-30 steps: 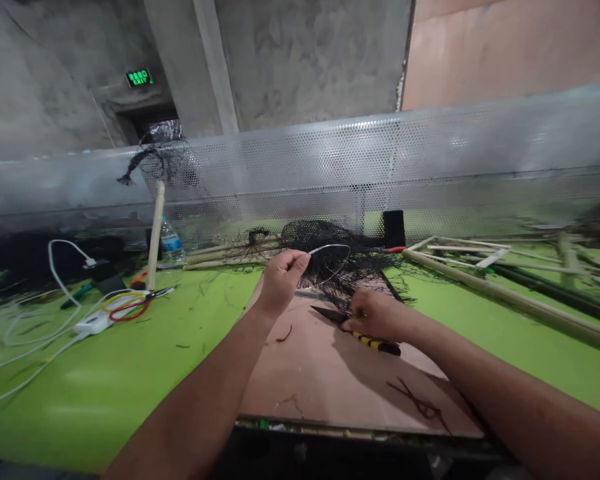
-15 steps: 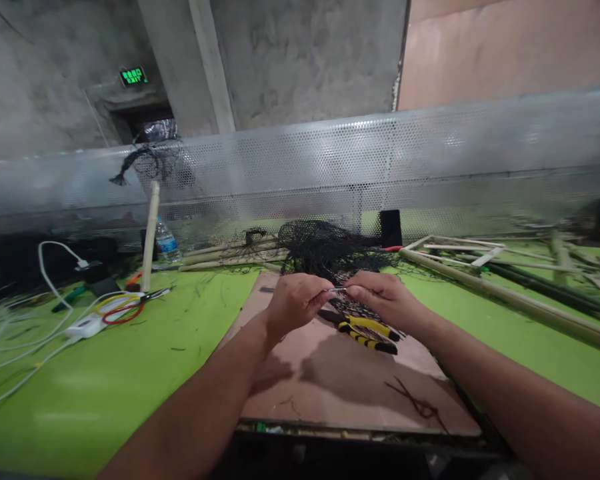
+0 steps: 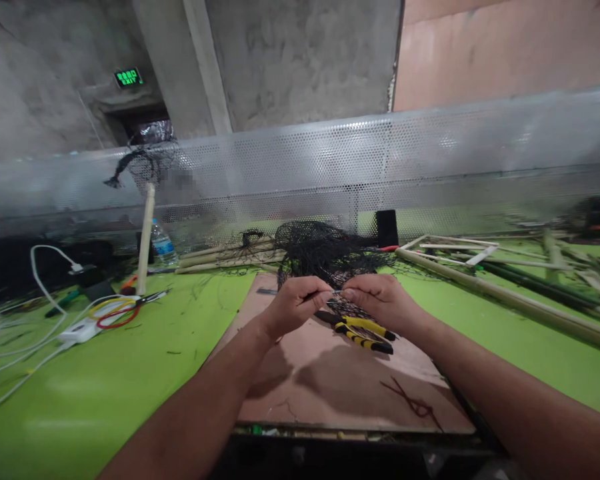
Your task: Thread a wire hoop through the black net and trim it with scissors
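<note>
My left hand [image 3: 297, 305] and my right hand [image 3: 377, 300] are raised over the brown board [image 3: 330, 397], their fingertips almost meeting. Both are closed in a pinch on a thin grey rod-like piece [image 3: 337, 292], which shows in the narrow gap between them. A grey end also sticks out left of my left hand; whether it is the same piece is hidden by the fingers. Just below my hands lie pliers [image 3: 365, 335] with yellow-and-black handles. Behind the hands, black netting [image 3: 320, 247] is bunched up and reaches onto the board.
Dark red strands [image 3: 414, 403] lie near the board's front edge. White cables and a power strip [image 3: 77, 330] are on the green table [image 3: 180, 387] at left, with an upright bamboo pole [image 3: 146, 240] and a water bottle [image 3: 164, 247]. A bamboo frame [image 3: 450, 250] lies at right.
The view has shifted slightly, so the surroundings sit a little further left. My fingertips are a touch closer together, and more of the grey end shows left of my left hand.
</note>
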